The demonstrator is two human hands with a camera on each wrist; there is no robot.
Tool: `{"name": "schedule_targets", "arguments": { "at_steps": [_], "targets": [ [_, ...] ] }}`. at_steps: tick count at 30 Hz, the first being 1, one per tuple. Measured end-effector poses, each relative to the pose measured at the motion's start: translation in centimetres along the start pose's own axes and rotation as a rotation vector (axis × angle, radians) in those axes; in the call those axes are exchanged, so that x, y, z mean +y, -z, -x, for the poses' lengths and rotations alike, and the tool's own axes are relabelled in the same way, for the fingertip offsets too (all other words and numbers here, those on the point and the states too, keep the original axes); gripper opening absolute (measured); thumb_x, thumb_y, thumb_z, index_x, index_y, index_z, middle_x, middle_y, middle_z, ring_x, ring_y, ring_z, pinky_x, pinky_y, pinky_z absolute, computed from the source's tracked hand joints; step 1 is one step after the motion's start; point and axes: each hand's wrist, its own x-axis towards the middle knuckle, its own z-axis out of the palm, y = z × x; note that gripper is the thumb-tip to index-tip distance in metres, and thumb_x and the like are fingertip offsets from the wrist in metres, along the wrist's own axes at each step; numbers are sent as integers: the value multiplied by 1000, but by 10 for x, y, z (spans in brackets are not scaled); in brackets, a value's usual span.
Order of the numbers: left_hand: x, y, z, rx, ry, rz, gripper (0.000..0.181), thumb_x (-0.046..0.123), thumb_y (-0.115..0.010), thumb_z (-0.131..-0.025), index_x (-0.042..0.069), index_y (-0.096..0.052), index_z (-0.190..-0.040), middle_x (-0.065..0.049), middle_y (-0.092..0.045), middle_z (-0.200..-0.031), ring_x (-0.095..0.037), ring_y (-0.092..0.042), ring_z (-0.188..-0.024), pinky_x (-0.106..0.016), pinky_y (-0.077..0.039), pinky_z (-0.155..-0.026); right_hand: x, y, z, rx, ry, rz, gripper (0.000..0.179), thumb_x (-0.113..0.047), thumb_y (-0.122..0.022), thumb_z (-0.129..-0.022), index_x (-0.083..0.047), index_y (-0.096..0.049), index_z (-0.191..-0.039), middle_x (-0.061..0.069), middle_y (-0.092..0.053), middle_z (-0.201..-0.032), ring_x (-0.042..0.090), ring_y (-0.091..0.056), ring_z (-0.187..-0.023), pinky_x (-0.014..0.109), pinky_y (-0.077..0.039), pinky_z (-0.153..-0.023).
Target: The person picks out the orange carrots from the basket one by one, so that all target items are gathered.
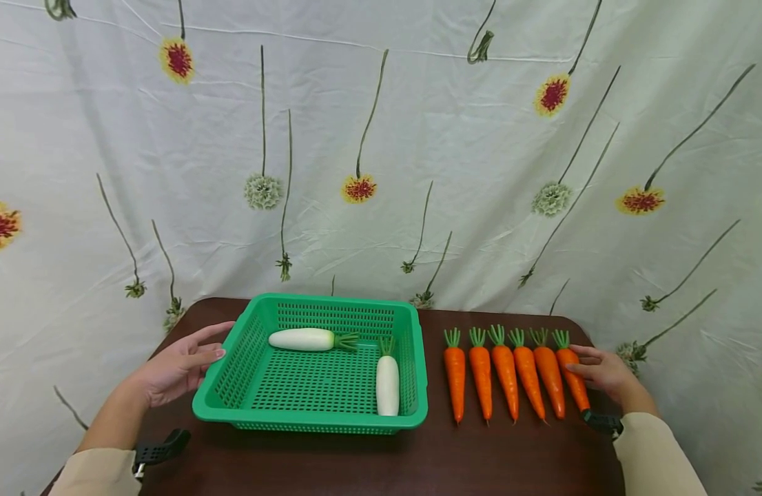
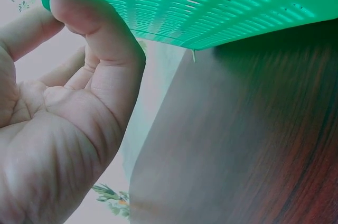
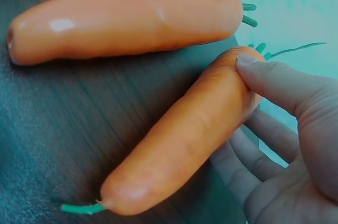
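My left hand touches the left rim of a green plastic basket with loosely extended fingers. In the left wrist view, the thumb meets the rim from below. Inside the basket lie two white radishes: one sideways at the back, another lengthwise at the right. My right hand grips the rightmost carrot near its leafy end, thumb on top and fingers along the far side. That carrot lies slanted beside the neighbouring carrot.
Several more carrots lie in a row on the dark brown table, green tops toward the back. A white cloth with printed flowers hangs behind the table. The basket stands left of the carrots.
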Motion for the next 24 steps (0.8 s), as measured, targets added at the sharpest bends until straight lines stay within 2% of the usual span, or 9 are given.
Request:
{"name": "schedule_targets", "arguments": {
  "at_steps": [8,12,19,24],
  "targets": [
    [-1,1,-1,-3,-7,15,57,2,-38,-110,23,-19,-159,-4,-70,-132,-24,-73,-112,-45,-61,-92,-3,-3,2,-3,-23,-17,76,-26,-66,-102,8,-26,-157,44,-30,-154,47,-56,-130,57,-53,-104],
    [-3,3,-1,-5,-13,19,55,2,-37,-110,24,-21,-159,-4,-69,-132,-25,-73,-113,-46,-61,-93,-3,-6,3,10,-21,-19,75,-26,-66,-102,7,-28,-157,44,-31,-154,49,-54,-131,57,-53,-104],
    [-7,4,0,-22,-19,33,54,2,-35,-111,25,-23,-158,-5,-68,-133,-26,-72,-115,-48,-59,-95,-2,-8,2,50,-23,-38,71,-22,-66,-102,7,-31,-156,43,-37,-152,40,-63,-121,54,-56,-100],
    [-6,5,-2,-33,-31,52,54,1,-35,-111,25,-24,-158,-7,-68,-133,-26,-72,-115,-49,-59,-95,0,-9,1,69,-42,-42,72,-24,-67,-101,6,-32,-156,42,-37,-152,44,-61,-124,55,-56,-101]
  ]
}}
